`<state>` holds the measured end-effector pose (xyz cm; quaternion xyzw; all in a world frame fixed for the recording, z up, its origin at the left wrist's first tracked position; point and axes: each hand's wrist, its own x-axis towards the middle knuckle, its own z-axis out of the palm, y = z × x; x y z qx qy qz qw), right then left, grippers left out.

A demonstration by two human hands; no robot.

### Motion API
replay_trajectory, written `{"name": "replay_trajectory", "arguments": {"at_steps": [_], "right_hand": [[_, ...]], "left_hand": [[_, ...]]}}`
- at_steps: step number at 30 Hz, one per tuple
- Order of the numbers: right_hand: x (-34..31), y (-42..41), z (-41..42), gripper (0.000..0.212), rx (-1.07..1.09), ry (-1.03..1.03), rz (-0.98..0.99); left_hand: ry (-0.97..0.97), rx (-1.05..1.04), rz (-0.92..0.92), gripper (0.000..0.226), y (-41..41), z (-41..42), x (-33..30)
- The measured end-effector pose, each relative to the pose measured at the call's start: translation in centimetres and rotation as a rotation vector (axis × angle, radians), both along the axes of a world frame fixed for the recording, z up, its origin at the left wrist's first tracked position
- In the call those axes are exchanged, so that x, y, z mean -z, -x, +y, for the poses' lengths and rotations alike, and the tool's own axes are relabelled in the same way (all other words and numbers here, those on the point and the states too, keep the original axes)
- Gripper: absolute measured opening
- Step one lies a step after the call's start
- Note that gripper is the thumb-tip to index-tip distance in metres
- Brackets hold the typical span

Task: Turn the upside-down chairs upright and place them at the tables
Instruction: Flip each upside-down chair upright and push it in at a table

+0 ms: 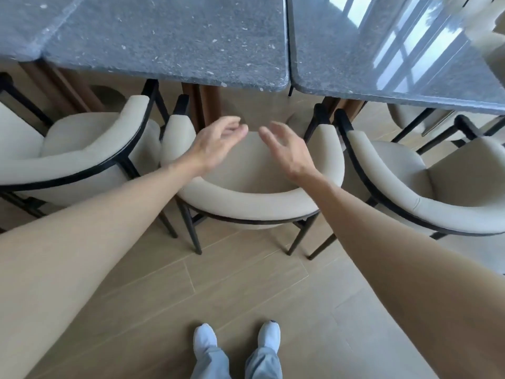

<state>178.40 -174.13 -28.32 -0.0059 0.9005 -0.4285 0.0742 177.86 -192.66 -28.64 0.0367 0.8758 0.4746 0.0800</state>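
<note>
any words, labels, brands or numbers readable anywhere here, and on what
None: no readable text in this view.
The grey speckled table tops carry only stone flecks and window glare.
The cream chairs, such as the middle chair, show no tag or logo.
The white shoes show no legible mark.
The left hand and right hand hold nothing.

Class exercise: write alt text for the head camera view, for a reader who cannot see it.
Both hands, left hand and right hand, hover open above the middle chair, upright at a grey stone table. Matching cream chairs stand on either side.
</note>
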Motion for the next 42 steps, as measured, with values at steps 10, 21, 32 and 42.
{"name": "replay_trajectory", "arguments": {"at_steps": [10,21,32,42], "right_hand": [[-9.7,-7.5,-8.1,0.047,0.156,0.589,0.151],[-11.4,-7.4,-27.9,0.048,0.062,0.571,0.168],[-7.9,-5.3,-49.5,0.047,0.065,0.568,0.01],[0.2,2.6,-64.3,0.053,0.128,0.466,-0.124]], "left_hand": [[-0.487,-0.389,0.22,0.05,-13.0,-8.9,-7.1],[-0.468,-0.403,0.377,0.042,-14.1,-29.7,-10.0],[-0.352,-0.472,0.223,0.055,-11.4,-50.3,-8.1],[-0.284,-0.407,0.023,0.058,-3.4,-65.4,-1.8]]}}
